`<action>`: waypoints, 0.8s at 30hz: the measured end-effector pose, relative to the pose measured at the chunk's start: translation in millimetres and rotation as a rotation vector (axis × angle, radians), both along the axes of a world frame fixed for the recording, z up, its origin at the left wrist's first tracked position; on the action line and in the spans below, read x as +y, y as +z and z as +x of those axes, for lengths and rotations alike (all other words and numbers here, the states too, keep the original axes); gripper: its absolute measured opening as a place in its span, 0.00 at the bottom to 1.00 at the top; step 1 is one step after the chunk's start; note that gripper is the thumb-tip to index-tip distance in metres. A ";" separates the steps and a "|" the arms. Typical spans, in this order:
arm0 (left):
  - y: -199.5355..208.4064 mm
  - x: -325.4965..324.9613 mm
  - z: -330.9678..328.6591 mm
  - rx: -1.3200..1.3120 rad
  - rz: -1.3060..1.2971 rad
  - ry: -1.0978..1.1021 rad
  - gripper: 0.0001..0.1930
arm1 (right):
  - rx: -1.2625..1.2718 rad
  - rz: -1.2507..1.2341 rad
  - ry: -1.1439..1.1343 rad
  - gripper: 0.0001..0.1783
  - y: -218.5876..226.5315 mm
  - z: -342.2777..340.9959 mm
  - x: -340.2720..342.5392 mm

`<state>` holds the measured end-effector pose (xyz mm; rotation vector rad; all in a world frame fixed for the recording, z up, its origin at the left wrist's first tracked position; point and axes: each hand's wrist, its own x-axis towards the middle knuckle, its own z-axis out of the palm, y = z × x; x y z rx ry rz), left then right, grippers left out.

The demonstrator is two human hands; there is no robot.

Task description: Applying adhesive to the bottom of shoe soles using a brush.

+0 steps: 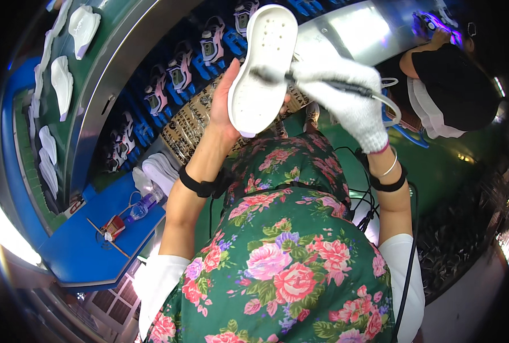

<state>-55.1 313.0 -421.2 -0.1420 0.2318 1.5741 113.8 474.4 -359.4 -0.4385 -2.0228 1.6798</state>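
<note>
My bare left hand (225, 108) holds a white shoe sole (261, 106) up in front of me, with the fingers wrapped round its left edge and underside. The hollow inner face of the sole is turned towards me, and small holes dot its upper end. In my right hand (346, 97), which wears a white knitted glove, is a brush (269, 75) with a dark handle and a pale tube running from its rear end. The brush's blurred bristles are over the middle of the sole, touching it or very close.
White soles (62, 87) lie along a green belt on the left. Shoe uppers (180, 71) stand in a row on blue holders beyond the sole. A blue side table (80, 251) carries a plastic bottle (144, 207). Another person (454, 86) works at the right; cables hang beside my right arm.
</note>
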 end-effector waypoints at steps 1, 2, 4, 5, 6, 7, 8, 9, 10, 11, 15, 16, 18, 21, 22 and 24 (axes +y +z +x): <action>-1.3 -1.0 4.8 0.093 -0.034 -0.024 0.35 | 0.008 0.143 -0.043 0.10 1.2 -1.9 9.2; 5.2 -0.6 10.3 0.109 -0.091 -0.014 0.36 | 0.078 0.336 -0.130 0.09 1.3 -5.9 16.0; 9.3 2.9 16.0 0.091 -0.083 -0.046 0.36 | 0.220 0.624 -0.171 0.12 -9.3 -11.0 28.9; 9.3 0.3 17.2 0.075 -0.081 -0.062 0.36 | 0.263 0.709 -0.166 0.13 -8.3 -14.4 28.6; 2.1 -1.7 13.5 0.011 -0.019 -0.079 0.36 | 0.216 0.771 -0.140 0.14 -6.4 -11.5 22.3; -2.7 -3.7 11.0 0.009 -0.028 -0.072 0.36 | 0.170 0.831 -0.114 0.16 -3.5 -5.6 12.2; -6.9 -3.7 8.1 0.011 -0.008 -0.064 0.36 | 0.114 0.857 -0.101 0.16 -5.3 -1.6 0.5; -5.0 -3.9 6.1 0.015 0.012 -0.055 0.37 | 0.108 0.818 -0.081 0.17 -4.5 2.3 -11.6; -0.4 -6.4 3.7 -0.144 -0.015 0.014 0.38 | 0.158 0.701 -0.037 0.16 -4.2 2.3 -23.0; -0.8 -6.0 0.0 -0.092 -0.121 0.055 0.39 | 0.207 0.583 0.004 0.14 -2.3 1.5 -33.3; -6.8 -2.5 -13.9 0.033 0.084 -0.008 0.42 | 0.219 0.497 0.049 0.14 0.6 5.2 -54.1; -8.6 -1.6 -17.5 0.045 0.150 -0.033 0.43 | 0.220 0.498 0.085 0.14 -1.9 6.4 -60.3; -11.0 1.4 -20.5 0.066 0.171 -0.019 0.43 | 0.183 0.353 0.170 0.13 3.1 11.1 -69.9; -7.6 -1.0 -23.4 0.262 0.102 -0.025 0.46 | 0.106 -0.281 0.271 0.07 -1.4 16.4 -71.6; -8.7 0.2 -24.8 0.259 0.111 -0.031 0.46 | 0.098 -0.314 0.168 0.08 -4.8 16.4 -70.1; -6.4 1.1 -26.5 0.260 0.124 -0.034 0.46 | 0.094 -0.261 0.010 0.07 -9.8 12.8 -63.8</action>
